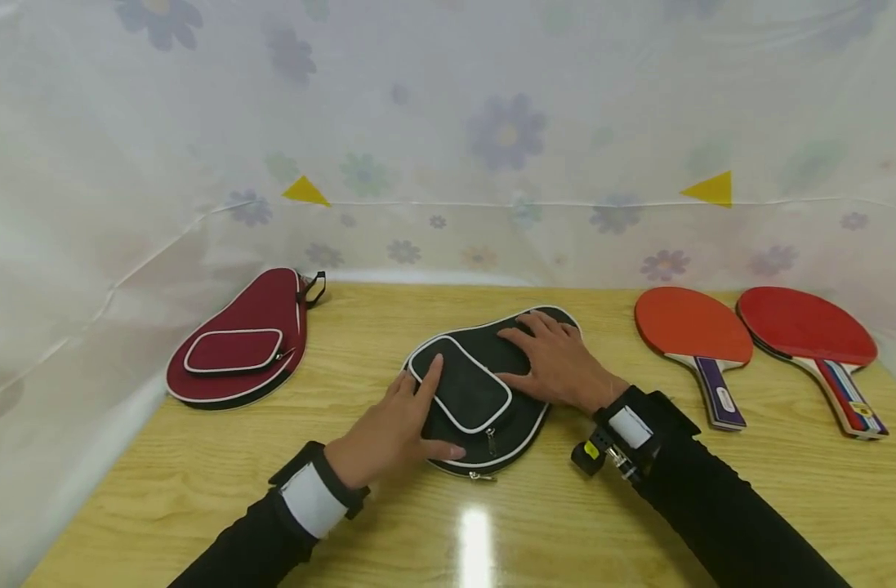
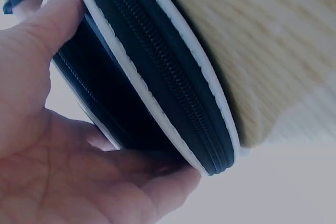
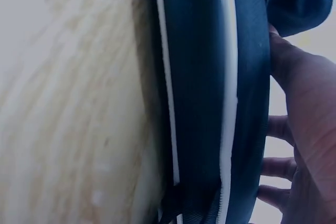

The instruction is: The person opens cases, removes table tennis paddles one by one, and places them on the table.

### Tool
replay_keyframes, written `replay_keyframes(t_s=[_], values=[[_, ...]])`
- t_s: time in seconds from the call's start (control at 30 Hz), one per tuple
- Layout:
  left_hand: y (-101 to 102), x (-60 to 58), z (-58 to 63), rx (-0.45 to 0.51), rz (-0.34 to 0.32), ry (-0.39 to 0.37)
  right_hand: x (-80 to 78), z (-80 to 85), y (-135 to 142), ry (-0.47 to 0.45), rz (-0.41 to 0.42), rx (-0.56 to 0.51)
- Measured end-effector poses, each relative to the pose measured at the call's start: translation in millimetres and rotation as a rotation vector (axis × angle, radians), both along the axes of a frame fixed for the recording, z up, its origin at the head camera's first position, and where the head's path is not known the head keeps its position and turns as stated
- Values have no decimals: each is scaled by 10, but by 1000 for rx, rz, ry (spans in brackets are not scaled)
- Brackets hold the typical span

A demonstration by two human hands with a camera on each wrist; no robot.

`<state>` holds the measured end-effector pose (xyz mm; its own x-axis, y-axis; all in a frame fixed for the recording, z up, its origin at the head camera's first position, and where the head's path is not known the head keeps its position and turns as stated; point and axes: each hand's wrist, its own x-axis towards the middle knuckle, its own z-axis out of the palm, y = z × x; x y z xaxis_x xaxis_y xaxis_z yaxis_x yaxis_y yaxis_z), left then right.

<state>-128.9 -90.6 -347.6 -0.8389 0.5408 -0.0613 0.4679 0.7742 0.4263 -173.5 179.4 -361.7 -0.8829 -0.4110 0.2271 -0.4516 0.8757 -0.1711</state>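
Observation:
A black table tennis paddle case (image 1: 473, 392) with white piping lies flat on the table, its zipped pocket facing up and its round end nearest me. My left hand (image 1: 389, 429) rests on the case's left side, thumb and forefinger spread over its front. In the left wrist view, that hand (image 2: 68, 145) touches the case beside its edge zipper (image 2: 157, 61). Fingers spread, my right hand (image 1: 558, 359) rests on the narrower far-right part. The right wrist view shows the case's side (image 3: 197, 87) with the right hand (image 3: 315, 114) touching its top.
A maroon paddle case (image 1: 252, 314) with a black strap lies at the left. Two paddles lie at the right, one orange-red (image 1: 690, 322) and one red (image 1: 808, 322). Behind the wooden table (image 1: 389, 523) hangs a flowered white sheet (image 1: 418, 122) with yellow triangles.

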Motion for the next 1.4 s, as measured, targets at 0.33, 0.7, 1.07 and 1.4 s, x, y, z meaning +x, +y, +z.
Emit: replay_keyframes(t_s=[0.33, 0.7, 1.07, 1.4], values=[[-99, -184, 9, 32, -119, -76, 169, -31, 63, 34, -9, 14], [-123, -255, 56, 41, -172, -85, 360, -92, 68, 97, -59, 23], [-120, -336, 43, 64, -216, -3, 468, -119, -41, 156, -173, 28], [-149, -384, 21, 74, -231, 70, 520, -113, -136, 94, -275, 21]])
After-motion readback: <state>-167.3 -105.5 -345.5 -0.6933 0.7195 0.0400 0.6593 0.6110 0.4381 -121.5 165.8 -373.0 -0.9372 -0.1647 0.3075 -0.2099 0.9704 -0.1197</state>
